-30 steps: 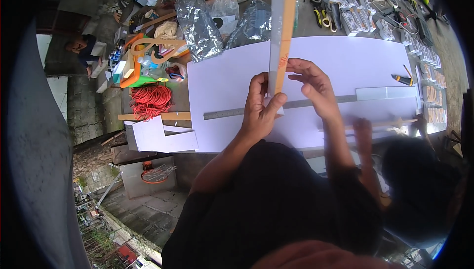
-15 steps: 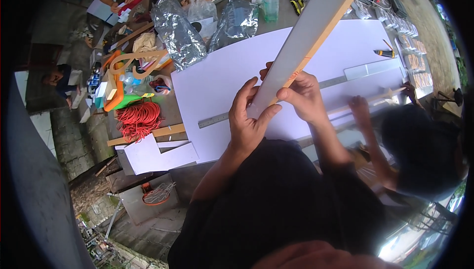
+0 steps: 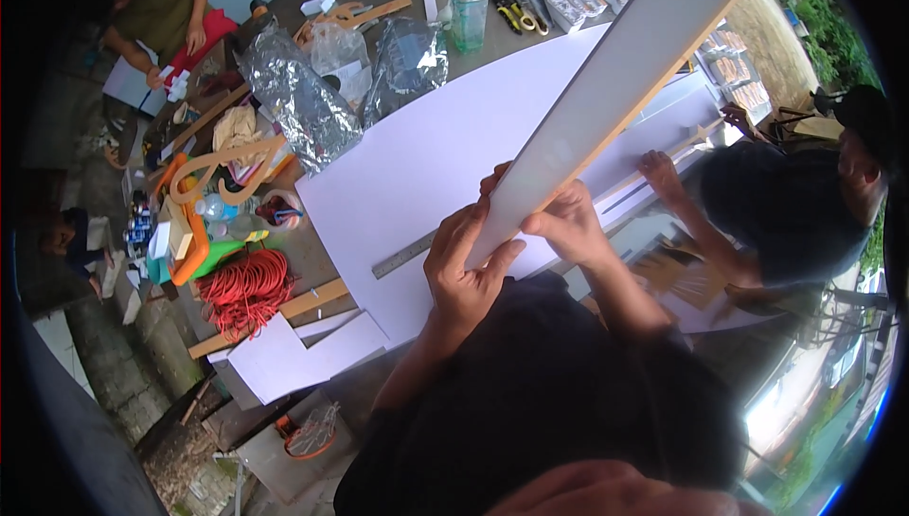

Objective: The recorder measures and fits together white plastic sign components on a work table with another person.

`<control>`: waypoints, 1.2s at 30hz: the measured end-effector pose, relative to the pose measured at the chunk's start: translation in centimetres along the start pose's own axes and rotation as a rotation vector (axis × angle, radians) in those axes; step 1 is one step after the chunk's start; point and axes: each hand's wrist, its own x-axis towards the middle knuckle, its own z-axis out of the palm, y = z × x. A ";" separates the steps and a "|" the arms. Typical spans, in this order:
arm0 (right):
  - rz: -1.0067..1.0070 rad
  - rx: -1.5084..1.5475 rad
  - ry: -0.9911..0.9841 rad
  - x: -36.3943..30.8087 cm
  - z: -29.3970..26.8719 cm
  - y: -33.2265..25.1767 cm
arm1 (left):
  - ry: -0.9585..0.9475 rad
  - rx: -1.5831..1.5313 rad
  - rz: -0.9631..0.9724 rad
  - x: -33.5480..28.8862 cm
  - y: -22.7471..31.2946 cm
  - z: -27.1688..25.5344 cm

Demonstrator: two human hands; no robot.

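Observation:
A long wooden board with a pale grey face [image 3: 606, 71] slants from my hands up past the top right edge of the view. My left hand [image 3: 464, 256] grips its lower end, with fingers behind and thumb in front. Close beside it, my right hand [image 3: 568, 224] holds the wooden edge, thumb toward the near side. Below the board, a large white sheet [image 3: 417, 175] covers much of the table. A metal ruler [image 3: 402, 258] lies on that sheet, left of my hands and partly hidden by them.
At left lie red cord [image 3: 244, 289], an orange tray [image 3: 194, 256] and white offcuts [image 3: 294, 360]. Clear plastic wrapping [image 3: 303, 104] and a pump bottle [image 3: 469, 9] stand farther back. A co-worker's hand [image 3: 660, 170] rests at right; another person [image 3: 170, 14] sits far left.
The view has turned, shifting the table leftward and bringing more of the co-worker at right into sight. The board now shows more of its grey face; both hands still hold it.

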 end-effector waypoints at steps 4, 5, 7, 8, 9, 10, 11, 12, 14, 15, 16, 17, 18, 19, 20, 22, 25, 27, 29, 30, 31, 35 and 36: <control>0.022 -0.008 -0.019 -0.9 0.5 0.4 | -0.012 -0.150 -0.034 -0.1 -1.9 -1.8; 0.035 0.002 -0.057 -0.9 0.7 0.5 | 0.029 -0.236 -0.089 0.3 -2.2 -2.4; 0.071 0.065 -0.065 -1.2 1.1 0.7 | -0.072 -0.616 -0.339 3.8 -0.8 -3.6; 0.089 0.086 -0.114 -1.2 1.2 1.0 | -0.129 -0.684 -0.331 5.9 -0.7 -3.9; 0.111 0.113 -0.172 -1.2 1.5 1.1 | -0.180 -0.742 -0.322 8.0 -0.3 -4.3; 0.106 0.135 -0.196 -1.2 2.2 1.2 | -0.173 -0.735 -0.309 10.0 0.5 -4.2; 0.104 0.139 -0.219 -1.0 2.8 1.3 | -0.260 -0.861 -0.309 11.8 1.5 -4.1; 0.123 0.129 -0.260 -0.8 3.3 1.3 | -0.352 -0.989 -0.308 12.9 2.2 -4.1; 0.179 0.118 -0.315 -0.5 4.2 1.5 | -0.394 -1.069 -0.339 13.8 3.0 -4.4; 0.172 0.118 -0.322 -0.4 4.3 1.6 | -0.462 -1.168 -0.384 14.3 3.2 -4.3; 0.167 0.135 -0.338 -0.3 4.4 1.8 | -0.467 -1.216 -0.491 14.5 4.0 -4.5; 0.163 0.152 -0.355 -0.1 4.4 1.8 | -0.468 -1.210 -0.485 14.4 4.1 -4.4; 0.158 0.154 -0.362 0.0 4.4 1.8 | -0.439 -1.243 -0.505 14.2 4.2 -4.2; 0.154 0.132 -0.377 0.1 4.2 1.8 | -0.409 -1.277 -0.525 14.1 4.3 -4.1; 0.151 0.111 -0.392 0.3 4.2 1.8 | -0.406 -1.270 -0.522 14.0 4.3 -4.1; 0.166 0.122 -0.399 0.4 4.2 1.9 | -0.357 -1.253 -0.542 13.9 4.4 -4.0; 0.189 0.140 -0.420 0.8 4.2 1.9 | -0.376 -1.158 -0.475 13.7 2.9 -4.4; 0.196 0.154 -0.445 1.2 4.3 1.9 | -0.361 -1.152 -0.479 13.8 2.6 -4.5; 0.210 0.113 -0.444 1.4 4.3 1.8 | -0.347 -1.141 -0.483 13.8 2.1 -4.9; 0.205 0.123 -0.457 1.6 4.2 1.8 | -0.376 -1.195 -0.454 14.0 1.9 -5.1; 0.168 0.067 -0.458 1.9 4.1 1.7 | -0.407 -1.247 -0.424 14.2 1.9 -5.3; 0.169 -0.040 -0.450 2.6 3.9 1.4 | -0.336 -1.237 -0.372 14.3 4.3 -6.4; 0.162 -0.029 -0.469 2.7 3.9 1.2 | -0.337 -1.189 -0.360 14.3 4.2 -6.8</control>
